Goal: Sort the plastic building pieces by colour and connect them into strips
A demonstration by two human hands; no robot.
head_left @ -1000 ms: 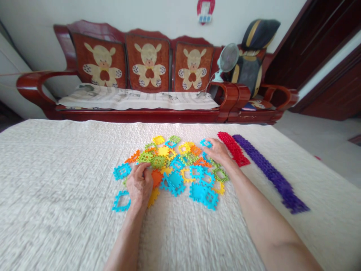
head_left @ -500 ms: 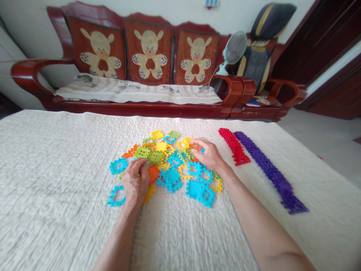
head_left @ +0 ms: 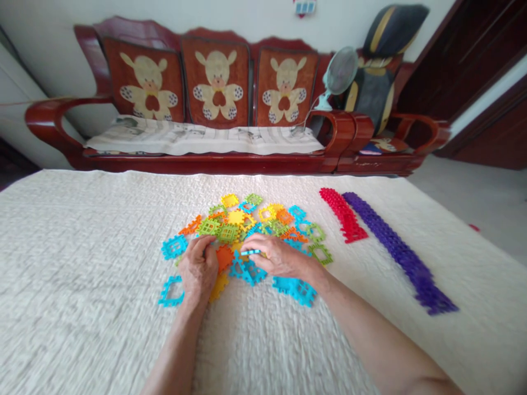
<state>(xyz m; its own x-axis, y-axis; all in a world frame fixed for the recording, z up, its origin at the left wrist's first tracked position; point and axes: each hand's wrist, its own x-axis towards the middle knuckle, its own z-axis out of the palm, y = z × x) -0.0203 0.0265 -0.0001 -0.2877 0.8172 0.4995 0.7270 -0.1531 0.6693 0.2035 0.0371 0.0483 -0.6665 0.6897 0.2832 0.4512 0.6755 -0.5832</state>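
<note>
My right hand (head_left: 274, 255) pinches a blue interlocking plastic tile (head_left: 251, 252), seen edge-on just above the pile. My left hand (head_left: 200, 267) rests at the pile's left side with its fingers curled; whatever they may hold is hidden. Right beside those fingers lies an orange tile (head_left: 224, 258). Loose tiles with notched edges spread around both hands: a green window tile (head_left: 209, 226), a yellow tile (head_left: 236, 218) and several blue ones. A blue frame tile (head_left: 171, 292) lies left of my left wrist, and joined blue tiles (head_left: 294, 289) sit below my right wrist.
To the right lie a red strip of joined tiles (head_left: 343, 216) and a longer purple strip (head_left: 395, 247). A cream quilted cover (head_left: 90, 263) drapes the table. Beyond its far edge stand a wooden sofa (head_left: 206, 163) with bear-patterned cushions and a small fan (head_left: 341, 71).
My right hand has moved from the pile's right side toward its middle and now has a blue tile in its fingers. My left hand stays nearly in place. The view has tilted slightly.
</note>
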